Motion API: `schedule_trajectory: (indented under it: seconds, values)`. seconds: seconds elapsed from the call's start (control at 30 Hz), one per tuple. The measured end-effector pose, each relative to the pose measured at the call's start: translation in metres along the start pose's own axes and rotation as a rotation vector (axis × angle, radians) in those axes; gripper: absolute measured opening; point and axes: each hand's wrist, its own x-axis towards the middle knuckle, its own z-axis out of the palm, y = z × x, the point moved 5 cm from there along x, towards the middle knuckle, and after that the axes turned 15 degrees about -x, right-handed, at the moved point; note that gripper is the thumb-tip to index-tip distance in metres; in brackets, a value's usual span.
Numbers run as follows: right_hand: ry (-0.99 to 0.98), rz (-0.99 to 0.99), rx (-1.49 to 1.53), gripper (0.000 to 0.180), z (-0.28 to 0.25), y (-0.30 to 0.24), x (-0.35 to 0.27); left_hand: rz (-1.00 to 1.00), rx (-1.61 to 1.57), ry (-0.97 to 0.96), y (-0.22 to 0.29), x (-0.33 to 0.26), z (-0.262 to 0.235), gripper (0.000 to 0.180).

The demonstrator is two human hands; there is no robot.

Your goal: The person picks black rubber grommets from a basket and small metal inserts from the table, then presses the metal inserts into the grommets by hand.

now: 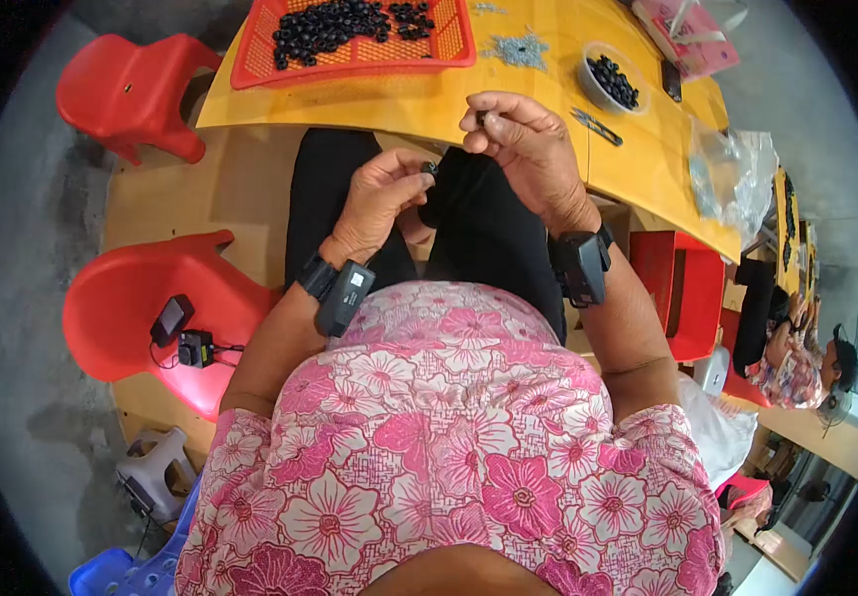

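Over my lap, in front of the table edge, my left hand (377, 201) pinches a small round black part (431, 168) between thumb and fingertips. My right hand (533, 154) is raised a little higher, close to the table's edge, its thumb and forefinger closed on a small dark piece (481, 117) that is mostly covered. The two hands are apart. Many similar black parts (324, 32) lie in a red plastic basket (349, 72) on the yellow table (399, 104). A pile of small silvery pieces (518, 52) lies right of the basket.
A clear bowl (588, 87) of black parts, snips (598, 127), a plastic bag (732, 179) and a pink bag (692, 35) are on the table's right. Red stools (136, 94) stand at the left; a red chair (116, 308) holds small black devices. Another person (791, 358) sits far right.
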Motion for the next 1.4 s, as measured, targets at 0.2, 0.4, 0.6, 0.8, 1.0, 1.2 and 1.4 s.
schedule_trajectory:
  seconds: [0.2, 0.4, 0.6, 0.8, 1.0, 1.2, 1.4]
  values:
    - [0.017, 0.145, 0.325, 0.021, 0.012, 0.034, -0.036, 0.003, -0.079, -0.106, 0.013, -0.02, 0.012, 0.019]
    - [-0.008, 0.104, 0.386, 0.021, 0.038, 0.047, -0.056, 0.001, -0.133, -0.164, 0.011, -0.043, 0.005, 0.019]
    - [0.023, 0.111, 0.351, 0.019, 0.045, 0.061, -0.061, 0.043, -0.121, -0.163, 0.007, -0.046, 0.002, 0.017]
    - [0.049, 0.105, 0.245, 0.021, 0.049, 0.068, -0.067, 0.02, 0.01, -0.132, -0.006, -0.055, -0.011, 0.019]
    - [0.088, 0.083, 0.159, 0.021, 0.052, 0.071, -0.073, 0.055, 0.098, -0.151, -0.006, -0.059, -0.013, 0.017]
    - [0.084, 0.075, 0.083, 0.022, 0.054, 0.077, -0.074, 0.089, 0.196, -0.163, -0.003, -0.061, -0.012, 0.018]
    - [0.035, 0.075, 0.067, 0.021, 0.063, 0.083, -0.075, 0.09, 0.243, -0.133, -0.003, -0.066, -0.02, 0.02]
